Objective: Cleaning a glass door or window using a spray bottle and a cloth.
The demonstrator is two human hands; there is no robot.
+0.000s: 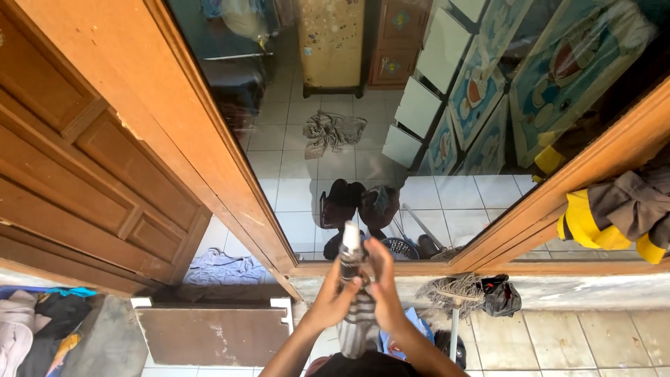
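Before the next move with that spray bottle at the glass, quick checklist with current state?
1. Left hand wrapped around the spray bottle: ok.
2. Right hand against the bottle from the other side: ok.
3. Bottle upright, white top toward the window glass: ok.
4. Nozzle direction: cannot tell.
5. Liquid level in the bottle: cannot tell.
6. Mop leaning under the wooden frame, apart from both hands: ok.

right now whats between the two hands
A spray bottle with a white top stands upright between the left hand and the right hand, both touching it, in the head view.
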